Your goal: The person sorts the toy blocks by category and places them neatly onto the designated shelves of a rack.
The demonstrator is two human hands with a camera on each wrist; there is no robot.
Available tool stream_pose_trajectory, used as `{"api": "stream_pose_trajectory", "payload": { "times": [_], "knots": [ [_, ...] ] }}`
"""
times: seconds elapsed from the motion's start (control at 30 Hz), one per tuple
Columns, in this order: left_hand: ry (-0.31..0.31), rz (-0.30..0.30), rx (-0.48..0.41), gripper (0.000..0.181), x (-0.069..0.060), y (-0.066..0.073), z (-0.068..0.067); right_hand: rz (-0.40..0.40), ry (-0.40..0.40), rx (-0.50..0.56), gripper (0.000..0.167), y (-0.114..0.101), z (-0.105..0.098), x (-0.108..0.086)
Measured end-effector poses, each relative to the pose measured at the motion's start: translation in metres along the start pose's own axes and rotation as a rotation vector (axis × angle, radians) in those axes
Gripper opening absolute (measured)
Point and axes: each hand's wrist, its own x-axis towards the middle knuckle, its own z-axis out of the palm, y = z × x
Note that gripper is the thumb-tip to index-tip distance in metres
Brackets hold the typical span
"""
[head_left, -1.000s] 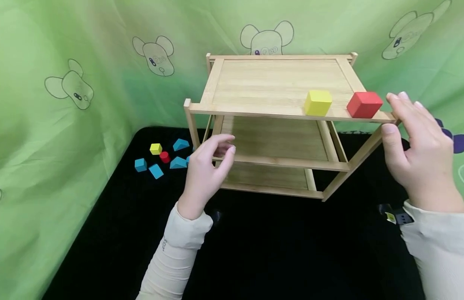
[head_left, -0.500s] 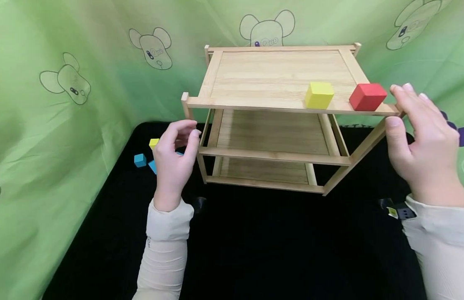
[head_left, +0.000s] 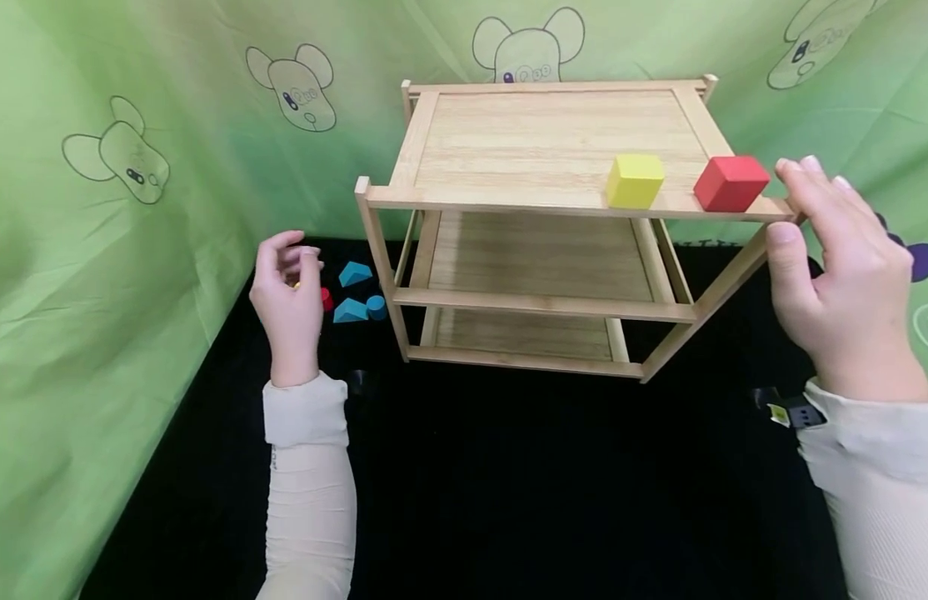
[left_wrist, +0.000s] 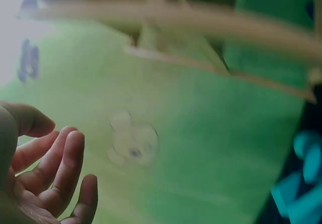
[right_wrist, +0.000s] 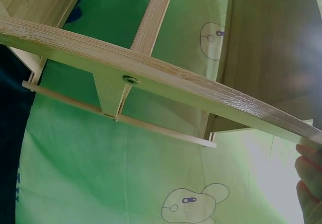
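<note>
My left hand (head_left: 287, 304) hovers over loose blocks left of the shelf, fingers loosely curved. The left wrist view shows nothing between its fingers (left_wrist: 73, 156). Around it lie a red cylinder (head_left: 326, 300), two blue triangular blocks (head_left: 355, 273) and a blue cylinder (head_left: 376, 307); a bit of yellow shows behind the hand, and other blocks are hidden. My right hand (head_left: 846, 275) rests at the front right corner of the wooden shelf (head_left: 539, 142), fingers extended. On the top board's front edge, a red cube (head_left: 731, 184) sits near that hand, right of a yellow cube (head_left: 635, 181).
Under the top board are a middle board (head_left: 539, 258) and a lower board (head_left: 520, 337), joined by corner posts (head_left: 381, 267). Black cloth (head_left: 509, 483) covers the floor. A green curtain (head_left: 172, 250) with animal drawings hangs behind and to the left.
My left hand has moved left from in front of the shelf to over the blocks, covering some of them. The right hand stays at the shelf's corner. The head view has tilted slightly.
</note>
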Motion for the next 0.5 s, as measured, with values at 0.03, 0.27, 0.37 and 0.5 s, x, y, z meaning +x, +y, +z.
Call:
{"api": "stream_pose_trajectory", "payload": {
  "times": [0.03,0.27,0.37,0.5],
  "knots": [
    [0.017,-0.021,0.0,0.018,0.002,-0.005,-0.002,0.0,0.004,0.002,0.058,0.0,0.001,0.0],
    [0.047,-0.124,0.047,0.02,0.009,-0.039,-0.014,0.009,0.01,-0.004,0.059,-0.003,0.0,0.001],
    [0.068,-0.176,0.079,0.023,0.011,-0.053,-0.019,0.014,0.007,-0.011,0.059,-0.005,-0.001,0.001],
    [0.112,-0.23,0.119,0.022,0.011,-0.068,-0.025,0.018,0.009,-0.011,0.057,-0.007,-0.001,0.002]
  ]
}}
